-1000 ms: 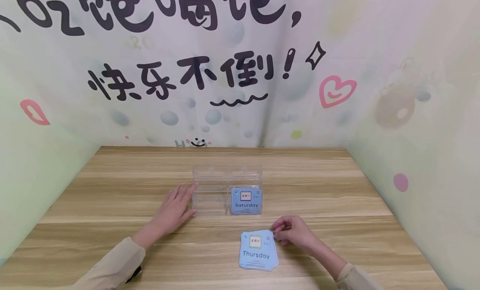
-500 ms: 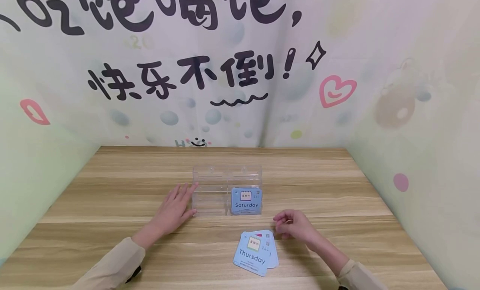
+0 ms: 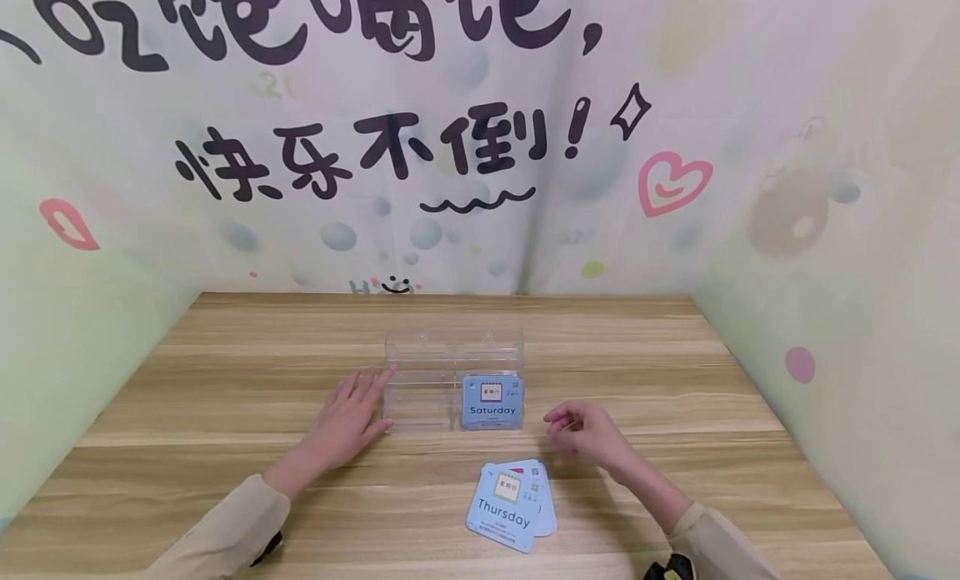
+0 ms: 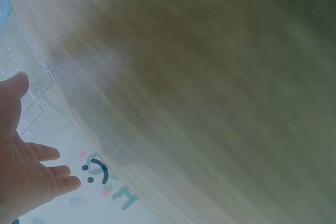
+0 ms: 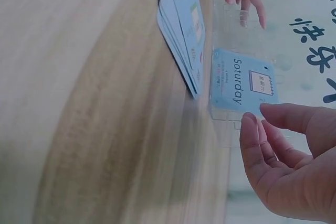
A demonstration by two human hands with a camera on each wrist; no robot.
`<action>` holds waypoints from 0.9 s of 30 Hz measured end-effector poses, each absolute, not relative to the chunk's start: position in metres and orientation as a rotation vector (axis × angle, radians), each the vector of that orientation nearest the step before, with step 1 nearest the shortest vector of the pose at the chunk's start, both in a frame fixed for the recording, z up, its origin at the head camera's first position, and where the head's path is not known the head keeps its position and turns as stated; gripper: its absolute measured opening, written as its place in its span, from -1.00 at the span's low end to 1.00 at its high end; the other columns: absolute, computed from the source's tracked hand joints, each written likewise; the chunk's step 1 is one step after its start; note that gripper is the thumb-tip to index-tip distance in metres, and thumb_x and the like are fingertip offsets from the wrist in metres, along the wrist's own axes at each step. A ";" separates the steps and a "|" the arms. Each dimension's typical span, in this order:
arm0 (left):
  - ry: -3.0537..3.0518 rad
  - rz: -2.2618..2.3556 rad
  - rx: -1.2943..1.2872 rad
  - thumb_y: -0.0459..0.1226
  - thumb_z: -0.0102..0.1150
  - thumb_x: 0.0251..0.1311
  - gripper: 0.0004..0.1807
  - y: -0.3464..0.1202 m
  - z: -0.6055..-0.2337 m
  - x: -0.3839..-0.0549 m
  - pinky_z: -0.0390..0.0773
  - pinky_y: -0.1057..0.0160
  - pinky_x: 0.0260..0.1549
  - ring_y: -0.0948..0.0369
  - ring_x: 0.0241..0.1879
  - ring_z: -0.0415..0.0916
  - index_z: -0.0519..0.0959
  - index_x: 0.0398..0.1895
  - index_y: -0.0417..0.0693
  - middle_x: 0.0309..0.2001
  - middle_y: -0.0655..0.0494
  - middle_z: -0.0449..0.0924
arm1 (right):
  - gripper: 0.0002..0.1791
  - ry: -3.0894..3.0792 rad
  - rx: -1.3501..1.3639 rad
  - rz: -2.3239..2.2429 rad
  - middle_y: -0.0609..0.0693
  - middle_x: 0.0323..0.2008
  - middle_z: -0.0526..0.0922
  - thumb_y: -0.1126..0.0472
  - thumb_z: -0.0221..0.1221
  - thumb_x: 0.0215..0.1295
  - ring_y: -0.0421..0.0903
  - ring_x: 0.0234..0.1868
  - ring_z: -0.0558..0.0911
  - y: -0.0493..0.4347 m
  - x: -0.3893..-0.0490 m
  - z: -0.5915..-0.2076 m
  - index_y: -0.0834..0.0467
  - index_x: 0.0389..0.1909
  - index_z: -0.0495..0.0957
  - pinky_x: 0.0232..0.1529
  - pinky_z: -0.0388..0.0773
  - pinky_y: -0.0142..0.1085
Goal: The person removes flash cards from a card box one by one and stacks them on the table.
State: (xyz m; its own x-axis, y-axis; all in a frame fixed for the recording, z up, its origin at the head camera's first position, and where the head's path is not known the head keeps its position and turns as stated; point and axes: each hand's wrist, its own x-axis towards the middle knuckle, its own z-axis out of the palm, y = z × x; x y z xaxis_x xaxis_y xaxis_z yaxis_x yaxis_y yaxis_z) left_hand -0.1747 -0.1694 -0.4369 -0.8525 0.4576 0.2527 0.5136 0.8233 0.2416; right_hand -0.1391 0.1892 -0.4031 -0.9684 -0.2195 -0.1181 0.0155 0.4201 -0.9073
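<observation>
A transparent two-column card holder [image 3: 420, 405] stands mid-table, with a blue Saturday card [image 3: 492, 403] in its lower right pocket. My left hand [image 3: 348, 417] lies along the holder's left side, fingers extended and tips at its edge; the left wrist view shows the fingers spread. In front of the holder lies a small fanned stack of blue cards, the Thursday card [image 3: 501, 513] on top and others [image 3: 546, 509] showing beneath its right side. My right hand [image 3: 588, 437] hovers to the right of the stack, fingers loosely bent, with nothing between thumb and fingertips.
The wood-grain table [image 3: 225, 380] runs back to a printed wall curtain [image 3: 420, 213] with dark lettering. Pale walls close in its left and right sides. A dark wrist strap [image 3: 670, 568] shows at my right sleeve.
The Thursday card has slid and turned toward the lower left, uncovering the cards beneath. My right hand has left the stack's edge and risen slightly away from me. My left hand stays put.
</observation>
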 end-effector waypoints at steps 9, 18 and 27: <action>-2.826 -0.454 -0.758 -0.10 0.13 0.16 -0.19 -0.169 -0.437 -0.174 0.08 -0.26 0.15 -0.31 0.24 0.02 -0.07 0.38 -0.04 0.24 -0.40 0.15 | -0.69 2.447 -0.202 -1.602 0.08 -0.41 0.55 0.43 0.17 0.06 -0.12 -0.41 0.53 0.192 -0.147 -0.395 0.48 -0.15 0.45 -0.34 0.59 -0.17; -2.829 -0.461 -0.747 -0.11 0.13 0.17 -0.19 -0.170 -0.438 -0.175 0.06 -0.27 0.15 -0.31 0.25 0.01 -0.07 0.39 -0.04 0.25 -0.40 0.14 | -0.68 2.457 -0.202 -1.613 0.09 -0.37 0.57 0.42 0.17 0.10 -0.15 -0.37 0.53 0.190 -0.155 -0.388 0.47 -0.11 0.43 -0.27 0.58 -0.16; -2.829 -0.460 -0.748 -0.11 0.13 0.16 -0.19 -0.170 -0.438 -0.175 0.06 -0.26 0.16 -0.30 0.25 0.00 -0.07 0.39 -0.04 0.25 -0.40 0.14 | -0.69 2.496 -0.259 -1.627 0.13 -0.36 0.57 0.44 0.18 0.08 -0.14 -0.37 0.54 0.185 -0.162 -0.380 0.47 -0.14 0.45 -0.35 0.57 -0.32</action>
